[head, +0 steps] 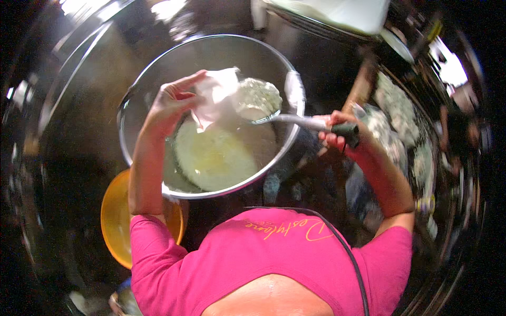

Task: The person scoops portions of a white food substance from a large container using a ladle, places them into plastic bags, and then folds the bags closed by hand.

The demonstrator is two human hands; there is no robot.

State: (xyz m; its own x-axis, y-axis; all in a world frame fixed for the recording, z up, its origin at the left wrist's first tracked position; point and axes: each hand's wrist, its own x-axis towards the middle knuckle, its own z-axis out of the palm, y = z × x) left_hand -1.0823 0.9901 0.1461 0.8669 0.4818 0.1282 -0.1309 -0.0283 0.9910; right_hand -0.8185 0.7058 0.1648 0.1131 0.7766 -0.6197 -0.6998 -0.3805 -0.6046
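Note:
A large metal pot [294,136] stands before me with pale yellowish liquid [215,162] low inside it. My left hand [176,93] reaches over the pot and pinches a thin, limp white sheet [219,85]; whether it is cloth or plastic I cannot tell. My right hand [336,128] grips a long-handled ladle [304,121] near its dark handle end, just outside the right rim. The ladle's round head holds lumpy white curd-like food [259,96]. It sits over the liquid, close to the sheet's right edge. Blur hides whether they touch.
White wrapping [295,89] covers part of the pot's right rim. An orange bowl [114,221] is at lower left, partly behind my arm. A white tub [336,14] stands at the far side. Clear plastic bags [389,134] with whitish contents lie right. A dark cable [352,256] crosses my shirt.

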